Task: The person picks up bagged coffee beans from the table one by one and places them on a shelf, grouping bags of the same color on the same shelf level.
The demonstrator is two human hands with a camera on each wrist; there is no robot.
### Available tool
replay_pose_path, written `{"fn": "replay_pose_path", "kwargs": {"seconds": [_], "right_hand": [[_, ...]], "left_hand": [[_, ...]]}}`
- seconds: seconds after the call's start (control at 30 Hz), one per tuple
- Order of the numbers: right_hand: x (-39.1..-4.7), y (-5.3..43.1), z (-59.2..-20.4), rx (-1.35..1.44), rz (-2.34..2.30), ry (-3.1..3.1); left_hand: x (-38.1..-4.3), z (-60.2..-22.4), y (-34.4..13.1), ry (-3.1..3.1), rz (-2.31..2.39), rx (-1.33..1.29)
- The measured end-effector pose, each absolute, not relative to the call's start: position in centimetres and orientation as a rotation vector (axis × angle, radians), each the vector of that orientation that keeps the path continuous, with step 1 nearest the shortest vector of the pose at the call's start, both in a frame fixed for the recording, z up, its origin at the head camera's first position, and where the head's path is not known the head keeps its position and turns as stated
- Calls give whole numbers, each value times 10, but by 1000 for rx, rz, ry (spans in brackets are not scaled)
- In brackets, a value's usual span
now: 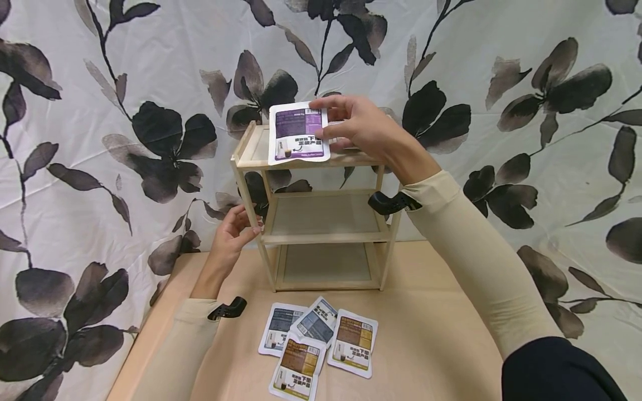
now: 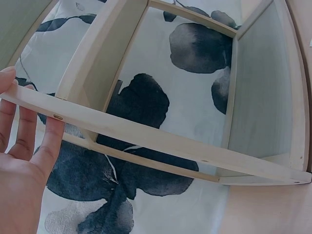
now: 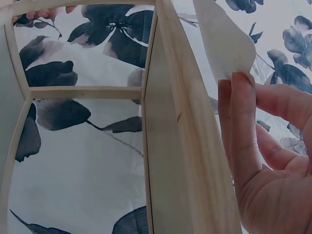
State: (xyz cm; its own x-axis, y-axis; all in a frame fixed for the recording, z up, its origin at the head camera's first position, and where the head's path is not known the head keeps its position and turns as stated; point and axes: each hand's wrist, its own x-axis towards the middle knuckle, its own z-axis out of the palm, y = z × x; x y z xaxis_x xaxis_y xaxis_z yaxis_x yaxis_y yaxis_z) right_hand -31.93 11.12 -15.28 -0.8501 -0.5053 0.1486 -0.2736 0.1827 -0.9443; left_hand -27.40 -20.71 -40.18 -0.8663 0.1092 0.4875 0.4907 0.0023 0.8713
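A small wooden three-tier shelf [image 1: 321,240] stands on the table. My right hand [image 1: 368,129] pinches a white-edged pouch with a purple printed label [image 1: 296,133] above the top tier. In the right wrist view, the pouch's pale side [image 3: 226,41] rises from between thumb and fingers, beside the shelf's top board [image 3: 187,126]. Lower down, my left hand [image 1: 229,239] holds the shelf's left front post. The left wrist view shows fingers [image 2: 48,141] behind that post [image 2: 141,130] and the thumb across its front.
Several similar pouches lie overlapping on the table [image 1: 426,334] before the shelf: two with brown labels [image 1: 299,365] [image 1: 353,342] and two with blue-grey labels [image 1: 282,328] [image 1: 317,320]. A floral cloth [image 1: 501,61] hangs close behind. The middle tier [image 1: 321,214] and bottom tier [image 1: 326,264] have raised rims.
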Motion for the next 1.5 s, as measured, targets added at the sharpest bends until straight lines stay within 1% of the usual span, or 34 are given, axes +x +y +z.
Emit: {"fn": "replay_pose_path", "kwargs": {"seconds": [0.2, 0.6, 0.87, 1.27, 1.5], "right_hand": [[-326, 107, -148, -729, -1665, 2307], [-335, 95, -143, -556, -1650, 2298], [-338, 92, -145, -494, -1578, 2337], [-331, 99, -139, -554, -1196, 2660], [-314, 104, -129, -623, -1219, 2679]], "left_hand": [[-274, -404, -208, -1996, -1937, -630], [-274, -402, -208, -2007, -1922, -626], [-273, -402, -209, -2021, -1906, -622], [-273, -403, -208, -2011, -1906, -626], [-273, -402, -207, -1985, -1921, -637]]}}
